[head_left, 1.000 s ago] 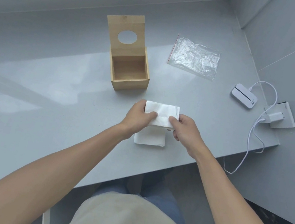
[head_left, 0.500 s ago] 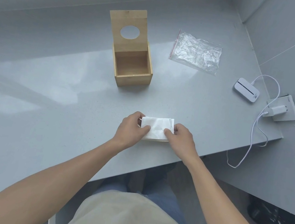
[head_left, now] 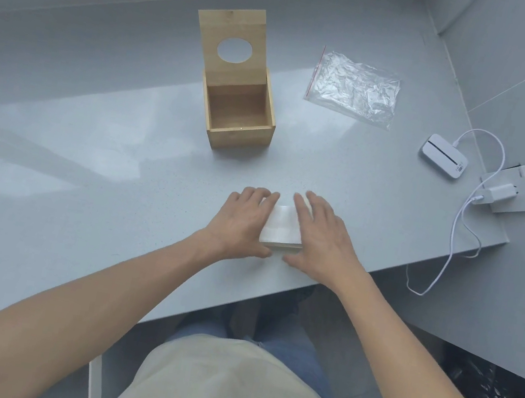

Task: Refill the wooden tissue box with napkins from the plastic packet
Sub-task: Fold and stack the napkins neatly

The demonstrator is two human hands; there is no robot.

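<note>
Countertop (head_left: 63,200) first, grey and glossy, a wide slick surface where paper will slide easily. Up at the back stands the wooden tissue box (head_left: 238,115), hinged lid (head_left: 233,43) tipped upright with its round hole showing, cavity open and bare inside. To its right lies the plastic packet (head_left: 354,89), flat, crinkled, looking emptied, red seal strip along its left edge. Over by the right edge, a small white device (head_left: 443,156) and a charger plug (head_left: 498,195) with cable, well clear of the work.

Now the action near the front edge: the napkin stack (head_left: 282,226) sits flat on the counter, with the left hand (head_left: 243,223) and right hand (head_left: 319,236) on either side, fingers extended and palms down, bracketing and partly covering it. Neither hand is pinching; they press or square the pile.

Judgement on handling: light, soft, floppy, loose sheets that can fan or shear apart. Best taken by squeezing both side edges together, thumbs under the near edge, keeping the pile compressed for the drop into the box.
</note>
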